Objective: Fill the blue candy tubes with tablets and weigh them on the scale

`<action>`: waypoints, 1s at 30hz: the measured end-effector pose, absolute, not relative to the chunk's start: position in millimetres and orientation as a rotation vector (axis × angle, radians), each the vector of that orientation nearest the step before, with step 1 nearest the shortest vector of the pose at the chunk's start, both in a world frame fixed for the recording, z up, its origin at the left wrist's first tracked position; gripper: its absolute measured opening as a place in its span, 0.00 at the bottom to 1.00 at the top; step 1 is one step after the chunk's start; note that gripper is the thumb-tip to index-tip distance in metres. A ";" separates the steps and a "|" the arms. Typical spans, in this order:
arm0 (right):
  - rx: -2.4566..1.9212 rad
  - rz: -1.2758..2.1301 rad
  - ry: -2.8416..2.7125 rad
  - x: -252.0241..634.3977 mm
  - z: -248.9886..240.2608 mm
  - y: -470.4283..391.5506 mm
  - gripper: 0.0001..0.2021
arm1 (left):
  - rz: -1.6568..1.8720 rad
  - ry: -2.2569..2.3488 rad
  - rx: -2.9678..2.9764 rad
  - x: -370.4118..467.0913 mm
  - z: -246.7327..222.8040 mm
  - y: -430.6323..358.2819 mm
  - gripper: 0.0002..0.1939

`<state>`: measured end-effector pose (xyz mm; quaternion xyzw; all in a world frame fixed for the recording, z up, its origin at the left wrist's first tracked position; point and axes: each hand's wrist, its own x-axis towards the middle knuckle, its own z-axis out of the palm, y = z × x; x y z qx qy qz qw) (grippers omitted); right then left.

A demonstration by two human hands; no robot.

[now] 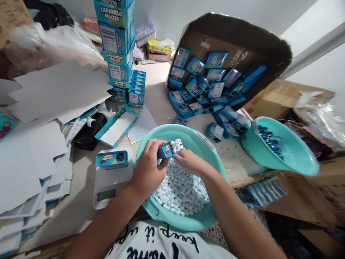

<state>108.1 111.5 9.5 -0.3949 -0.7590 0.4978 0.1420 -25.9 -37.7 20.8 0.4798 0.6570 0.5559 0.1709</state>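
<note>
My left hand (151,165) is closed around a small blue candy box (165,150), tilted over a turquoise basin (219,162). Small white candies (176,145) are heaped at the box's right end. Right there, the curled fingers of my right hand (190,161) gather the candies against the box; the fingertips are partly hidden. Loose white candies (183,190) fill the bottom of the basin below both hands. To the left, another blue candy box (111,158) lies on a white digital scale (104,183) with a lit-grey display.
A tall stack of blue display cartons (114,37) stands behind. A tipped cardboard box (207,32) spills blue candy boxes (215,90) onto the table. At right sits a turquoise scoop-shaped bowl (293,151) with blue lids. Flat white cardboard sheets (59,90) pile up at left, beside a tape dispenser (90,131).
</note>
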 end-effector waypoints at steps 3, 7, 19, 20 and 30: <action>-1.090 1.455 -2.133 101.1 10.2 107.2 0.13 | 1.587 1.879 1.366 -26.2 20.4 -37.9 0.20; -1.012 1.360 -1.992 98.0 28.2 104.7 0.22 | 1.579 1.897 1.334 -26.9 21.5 -36.8 0.20; -0.475 0.796 -2.285 107.7 47.1 100.9 0.07 | 1.425 1.882 1.341 -26.6 21.8 -34.8 0.22; -0.468 0.769 -2.282 108.1 46.6 101.2 0.07 | 1.419 1.882 1.341 -26.6 21.5 -34.5 0.22; -0.458 0.842 -2.257 108.8 54.4 97.2 0.03 | 1.433 1.911 1.349 -25.0 21.5 -32.5 0.19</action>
